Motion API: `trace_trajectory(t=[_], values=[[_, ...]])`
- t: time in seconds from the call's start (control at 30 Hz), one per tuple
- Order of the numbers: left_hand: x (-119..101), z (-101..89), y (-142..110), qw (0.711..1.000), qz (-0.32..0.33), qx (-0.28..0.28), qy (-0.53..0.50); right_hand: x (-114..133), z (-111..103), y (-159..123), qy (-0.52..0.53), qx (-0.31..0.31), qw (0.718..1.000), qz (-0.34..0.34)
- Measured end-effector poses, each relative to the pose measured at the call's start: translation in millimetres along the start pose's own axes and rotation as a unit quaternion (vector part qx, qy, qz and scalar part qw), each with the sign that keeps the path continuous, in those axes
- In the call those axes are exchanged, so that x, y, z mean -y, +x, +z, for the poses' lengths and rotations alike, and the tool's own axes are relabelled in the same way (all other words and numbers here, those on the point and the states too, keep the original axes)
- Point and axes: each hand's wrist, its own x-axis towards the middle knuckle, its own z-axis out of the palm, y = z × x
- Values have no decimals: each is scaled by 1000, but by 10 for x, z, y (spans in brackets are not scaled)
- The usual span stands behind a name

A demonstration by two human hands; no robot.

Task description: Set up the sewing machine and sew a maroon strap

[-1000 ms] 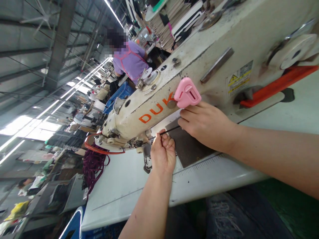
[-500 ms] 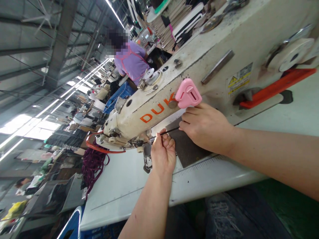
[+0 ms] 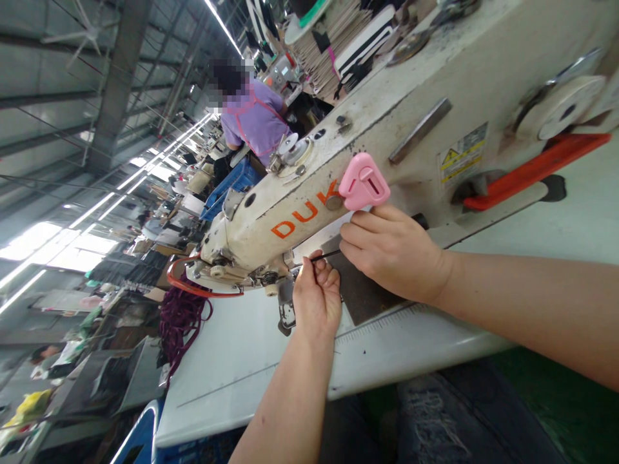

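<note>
A cream sewing machine [image 3: 387,116] with orange letters stands on a white table [image 3: 242,361]. My left hand [image 3: 316,299] is closed in a pinch on a thin black strip [image 3: 325,256] just right of the needle area [image 3: 278,280]. My right hand [image 3: 391,251] has its fingers curled on the same strip's other end, resting over a dark piece of material [image 3: 360,290] on the machine bed. A pink clip [image 3: 363,182] sticks to the machine arm right above my right hand.
An orange lever [image 3: 532,171] and a handwheel [image 3: 563,106] lie at the machine's right end. A purple cord bundle [image 3: 178,319] hangs off the table's left edge. A person in a purple top [image 3: 256,122] works behind, beside stacked materials [image 3: 333,38].
My right hand has slid a little to the left along the strip, closer to my left hand. The left hand has stayed in place.
</note>
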Motion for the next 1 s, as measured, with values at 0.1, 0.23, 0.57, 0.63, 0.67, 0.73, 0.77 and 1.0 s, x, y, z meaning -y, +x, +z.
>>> trace_trajectory(t=[0.1,0.23,0.57,0.63,0.67,0.73,0.77,1.0], values=[[2,-1,6,1000,4,-3,4,3,-4,2,-11,-2,1000,2],[3,2,-2,1000,-6,12,-5,-22,22,-4,-46,8,999,8],[83,-55,-91,993,65,72,63,-144,117,-60,-70,199,976,53],[66,-91,-186,980,104,112,131,-142,64,-10,-64,209,975,43],[43,-115,-257,968,125,133,175,-129,31,35,-62,211,975,43],[-27,-183,-438,935,163,169,265,-66,-22,162,-41,220,971,86],[-71,-230,-536,916,183,189,304,-15,-31,238,-3,231,962,145],[-502,-762,-743,840,333,177,390,527,423,668,278,286,813,424]])
